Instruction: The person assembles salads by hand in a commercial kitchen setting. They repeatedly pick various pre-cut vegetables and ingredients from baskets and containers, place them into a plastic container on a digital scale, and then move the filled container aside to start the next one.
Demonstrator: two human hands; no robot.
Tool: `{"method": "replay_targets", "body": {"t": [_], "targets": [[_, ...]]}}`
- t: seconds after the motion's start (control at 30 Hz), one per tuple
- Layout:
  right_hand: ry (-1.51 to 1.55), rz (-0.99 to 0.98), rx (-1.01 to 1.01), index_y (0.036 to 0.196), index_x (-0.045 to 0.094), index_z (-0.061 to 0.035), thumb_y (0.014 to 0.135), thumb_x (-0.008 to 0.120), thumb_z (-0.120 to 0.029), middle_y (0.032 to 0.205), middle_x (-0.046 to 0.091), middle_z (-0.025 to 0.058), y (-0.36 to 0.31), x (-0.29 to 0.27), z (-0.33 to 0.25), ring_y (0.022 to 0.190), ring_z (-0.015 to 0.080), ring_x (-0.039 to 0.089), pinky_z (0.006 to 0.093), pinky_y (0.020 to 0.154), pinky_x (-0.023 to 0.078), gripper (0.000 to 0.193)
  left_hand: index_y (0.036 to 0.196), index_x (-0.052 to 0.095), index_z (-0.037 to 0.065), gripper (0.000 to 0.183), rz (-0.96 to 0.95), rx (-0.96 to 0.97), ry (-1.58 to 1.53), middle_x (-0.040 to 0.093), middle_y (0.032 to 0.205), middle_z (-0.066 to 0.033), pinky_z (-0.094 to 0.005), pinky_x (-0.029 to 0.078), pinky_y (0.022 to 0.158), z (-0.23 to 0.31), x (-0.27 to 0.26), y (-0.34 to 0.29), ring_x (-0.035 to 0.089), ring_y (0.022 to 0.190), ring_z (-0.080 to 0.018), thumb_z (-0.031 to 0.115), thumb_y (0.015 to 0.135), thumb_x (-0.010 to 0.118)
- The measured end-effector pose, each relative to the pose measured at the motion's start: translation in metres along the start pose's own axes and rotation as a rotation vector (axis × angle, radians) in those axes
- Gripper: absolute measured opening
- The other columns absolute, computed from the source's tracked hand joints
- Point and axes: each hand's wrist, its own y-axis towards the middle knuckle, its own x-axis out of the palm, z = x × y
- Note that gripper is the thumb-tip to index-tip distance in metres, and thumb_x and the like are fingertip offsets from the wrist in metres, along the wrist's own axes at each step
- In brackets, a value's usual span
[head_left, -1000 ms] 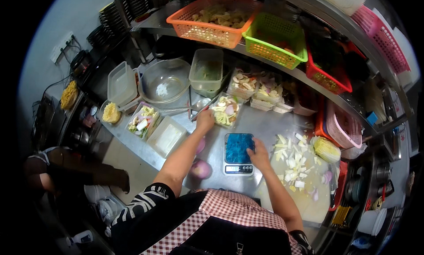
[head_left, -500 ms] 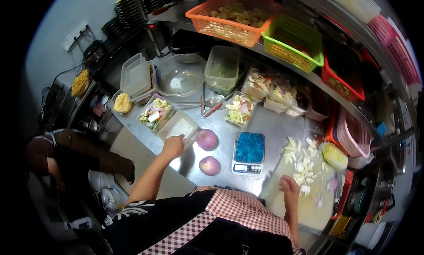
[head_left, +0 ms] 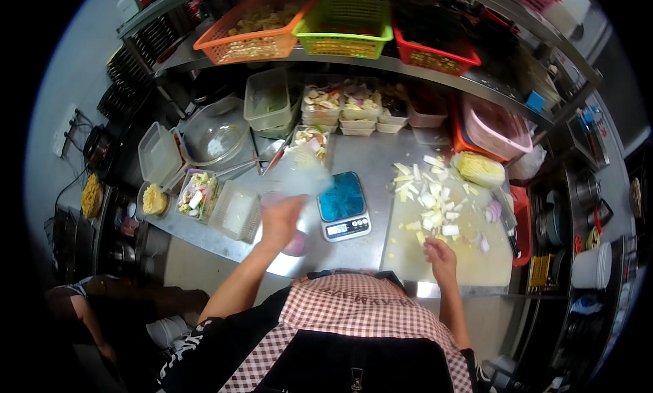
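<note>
My left hand [head_left: 282, 223] grips a translucent plastic container [head_left: 307, 178], smeared by motion, held up beside the kitchen scale [head_left: 345, 224] with its blue top. Another clear plastic container [head_left: 235, 210] stands on the table left of that hand. Partly covered by my left hand, a purple onion [head_left: 294, 244] shows below it; a second one is mostly hidden. Over the near part of the pale cutting board [head_left: 422, 269], my right hand [head_left: 441, 259] hovers with loosely bent fingers, nothing visible in them. Chopped white and pale yellow pieces [head_left: 432, 197] lie just beyond it.
Filled vegetable containers [head_left: 197, 194] stand left and at the back. A knife [head_left: 511, 235], cabbage [head_left: 479, 169] and onion pieces [head_left: 493, 210] are at the board's right. A shelf with coloured baskets [head_left: 343, 44] overhangs the table. Another person [head_left: 85, 311] is at lower left.
My left hand has lifted a clear container and moved it right, toward the scale; another container shows where it was. My right hand stays by the cutting board. The view has turned right.
</note>
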Motion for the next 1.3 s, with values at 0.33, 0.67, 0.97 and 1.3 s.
{"method": "replay_targets", "body": {"t": [0.33, 0.67, 0.97, 1.3], "targets": [[-0.171, -0.040, -0.023, 0.117, 0.069, -0.0018, 0.095, 0.064, -0.015, 0.103, 0.072, 0.0058, -0.003, -0.034, 0.017, 0.093, 0.0126, 0.067, 0.0278, 0.081, 0.053, 0.025, 0.129, 0.059, 0.009, 0.041, -0.193, 0.202, 0.149, 0.065, 0.113, -0.0171, -0.0432, 0.051, 0.090, 0.022, 0.081, 0.008, 0.062, 0.110, -0.0339, 0.026, 0.092, 0.061], [-0.137, -0.540, -0.079, 0.147, 0.044, -0.0028, 0.101, 0.057, -0.040, 0.137, 0.060, 0.0170, 0.107, 0.106, -0.017, 0.124, 0.0270, 0.058, 0.0381, 0.106, 0.044, 0.061, 0.158, 0.022, -0.002, 0.088, -0.147, -0.802, -0.897, 0.026, 0.164, -0.0160, -0.0337, 0.018, 0.122, -0.033, 0.119, 0.001, 0.024, 0.151, -0.0259, 0.064, 0.102, 0.038], [-0.338, -0.598, -0.087, 0.150, 0.041, -0.0030, 0.104, 0.047, -0.044, 0.142, 0.054, 0.0238, 0.089, 0.110, -0.024, 0.136, 0.0341, 0.048, 0.0392, 0.113, 0.036, 0.062, 0.157, 0.025, -0.001, 0.076, -0.164, -0.776, -0.572, 0.048, 0.148, -0.0238, -0.0333, 0.034, 0.113, -0.011, 0.137, -0.004, 0.045, 0.138, -0.0292, 0.049, 0.103, 0.048], [-0.966, 0.012, -0.539, 0.133, 0.058, -0.0143, 0.095, 0.060, -0.042, 0.141, 0.053, 0.0134, 0.307, -0.007, -0.047, 0.130, 0.0388, 0.047, 0.0524, 0.110, 0.035, 0.048, 0.144, 0.048, 0.005, 0.064, -0.331, -0.064, 0.172, 0.053, 0.140, -0.0161, -0.0512, 0.041, 0.108, 0.087, 0.178, 0.134, 0.048, 0.130, -0.0332, 0.045, 0.096, 0.060]]}}
